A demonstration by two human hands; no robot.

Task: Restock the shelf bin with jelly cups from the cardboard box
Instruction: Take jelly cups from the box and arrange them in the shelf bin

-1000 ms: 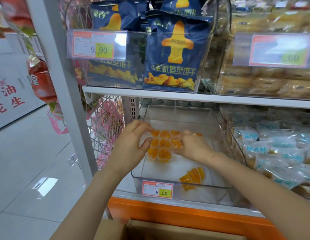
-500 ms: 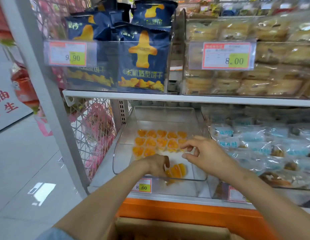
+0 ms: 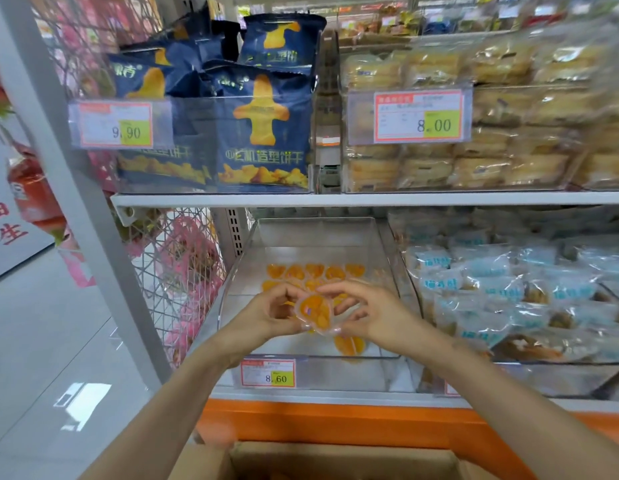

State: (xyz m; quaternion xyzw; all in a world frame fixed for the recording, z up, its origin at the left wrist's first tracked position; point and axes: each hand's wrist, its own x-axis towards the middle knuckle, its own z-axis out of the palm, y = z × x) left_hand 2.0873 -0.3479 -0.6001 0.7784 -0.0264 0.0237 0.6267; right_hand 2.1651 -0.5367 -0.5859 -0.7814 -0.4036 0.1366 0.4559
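Observation:
A clear plastic shelf bin [image 3: 387, 271] sits on the lower shelf, with several orange jelly cups [image 3: 315, 271] lined up at its back and a few more jelly cups [image 3: 349, 344] near its front wall. Over the bin's middle, my left hand [image 3: 266, 315] and my right hand [image 3: 374, 313] both pinch one orange jelly cup [image 3: 315, 313] between them, its clear lid tilted toward me. The cardboard box [image 3: 335, 459] stands open at the bottom of the view, below the shelf.
A price tag [image 3: 268, 374] reading 8.60 hangs on the bin's front. Blue-wrapped snack packs [image 3: 509, 292] fill the bin to the right. Blue biscuit bags [image 3: 263, 133] and wrapped cakes [image 3: 474, 161] sit on the shelf above. A wire mesh panel [image 3: 176, 271] stands left.
My left hand lifted a jelly cup from the bin's front area. My right hand moved in, and both now hold that cup above the bin's middle.

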